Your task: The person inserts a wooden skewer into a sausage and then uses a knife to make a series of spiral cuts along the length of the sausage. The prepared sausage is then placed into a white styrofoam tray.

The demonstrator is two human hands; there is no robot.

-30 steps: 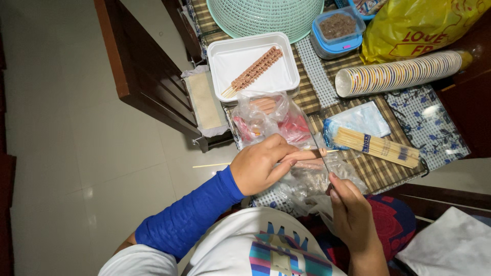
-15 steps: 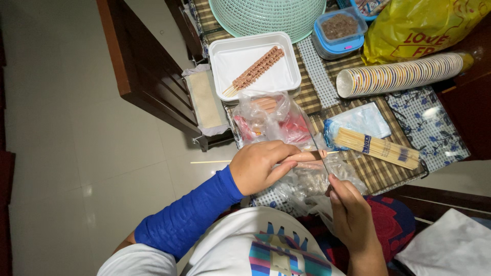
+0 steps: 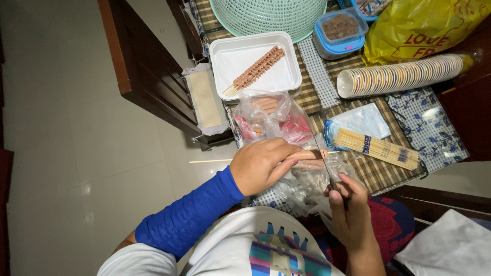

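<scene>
Currently, step judged as cutting a skewered sausage:

- Table (image 3: 327, 82) with a checked mat is seen on the right; a dark wooden chair (image 3: 148, 87) stands to its left over pale floor tiles.
- A green mesh food cover (image 3: 266, 15) sits at the far edge; a yellow bag (image 3: 424, 25) is at far right.
- A white tray (image 3: 240, 53) just near of the cover holds finished skewers (image 3: 255, 69).
- A sleeve of stacked paper cups (image 3: 404, 76) lies on its side, right of the tray.
- A clear bag of pink sausages (image 3: 271, 120) lies between the tray and the hands.
- A bundle of bamboo sticks (image 3: 378, 148) lies right of that bag.
- Left hand (image 3: 263, 163), in a blue sleeve, is closed around a sausage on a stick (image 3: 309, 155); the stick end pokes out left over the floor.
- Right hand (image 3: 348, 204) is closed on a knife (image 3: 322, 153), blade laid across the sausage.
- Next move, as judged: short, light strokes are called for, with the left fingertips kept clear and the blade stopped at the stick.
</scene>
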